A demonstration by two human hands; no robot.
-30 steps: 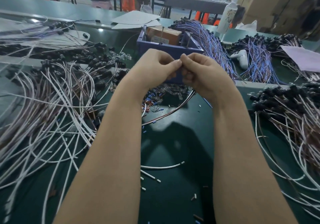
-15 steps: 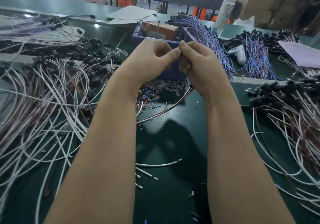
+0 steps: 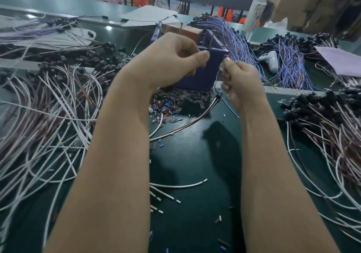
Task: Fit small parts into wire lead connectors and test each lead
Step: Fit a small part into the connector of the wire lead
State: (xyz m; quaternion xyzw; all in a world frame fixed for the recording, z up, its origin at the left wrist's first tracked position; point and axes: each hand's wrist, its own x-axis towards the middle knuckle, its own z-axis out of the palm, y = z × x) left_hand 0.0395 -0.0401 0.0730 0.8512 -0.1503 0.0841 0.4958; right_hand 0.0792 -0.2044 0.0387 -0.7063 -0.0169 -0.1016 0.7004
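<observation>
My left hand (image 3: 175, 57) is raised in front of the blue box (image 3: 197, 77), fingers curled, thumb and forefinger pinching something tiny that I cannot make out. My right hand (image 3: 240, 82) is a little lower and to the right, fingers curled round a wire lead (image 3: 185, 125) with brown and white wires. The lead's black connector (image 3: 218, 94) shows just below that hand, and the wires trail down left onto the green mat. A small clear part (image 3: 223, 65) shows at my right fingertips. Loose clear and coloured small parts (image 3: 170, 104) lie before the box.
Heaps of white and brown leads (image 3: 45, 120) cover the left, more with black connectors (image 3: 322, 116) the right. Blue-wired leads (image 3: 234, 38) lie behind the box. A white tool (image 3: 271, 59), a white bottle (image 3: 256, 8) and papers (image 3: 148, 16) sit farther back. Cut wire ends (image 3: 175, 186) litter the mat.
My hands were pressed together at the fingertips; now they have come apart, the right hand dropping lower and to the right with the lead, the left staying up.
</observation>
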